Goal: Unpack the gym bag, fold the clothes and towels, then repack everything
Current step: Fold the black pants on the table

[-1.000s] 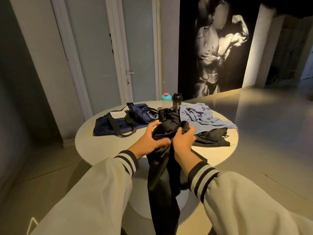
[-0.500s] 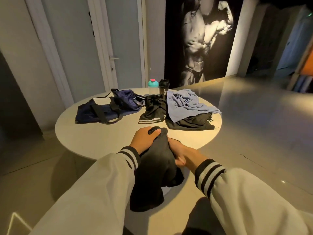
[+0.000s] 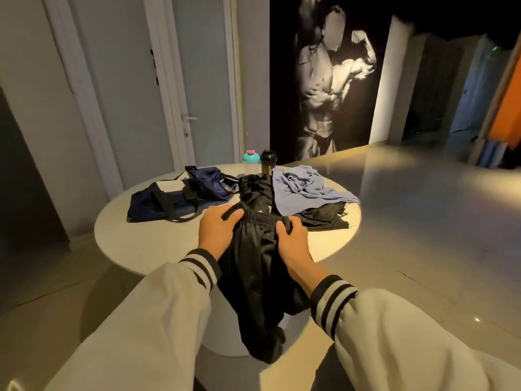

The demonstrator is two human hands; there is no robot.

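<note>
**Squaring Up the Black Pants at the Bench Edge**

Gripping the elastic waistband of the black pants (image 3: 253, 277) with both hands: left hand (image 3: 218, 231) curled round one end, right hand (image 3: 293, 244) pinching the other. Holding that waistband just over the near rim of the round bench (image 3: 127, 244), legs dangling in front of the pedestal, off the top.

Judging the unpacking largely done: navy gym bag (image 3: 169, 201) lying slack and open at the far left of the bench, clothes spread beside it. Cannot tell whether anything is inside. Seeing nothing plainly folded yet: blue towel (image 3: 301, 187) rumpled at the far right, draped over a dark garment (image 3: 324, 218), and a black bundle (image 3: 255, 193) heaped between bag and towel. Leaving, by that reading, nearly all the folding and the whole repacking.

Noting a teal-lidded bottle (image 3: 251, 165) and a black-lidded bottle (image 3: 268, 165) upright at the far rim, behind the clothes. Finding free room only on the near strip of bench, with the black bundle just beyond the waistband likely to crowd any attempt at laying the pants flat.
</note>
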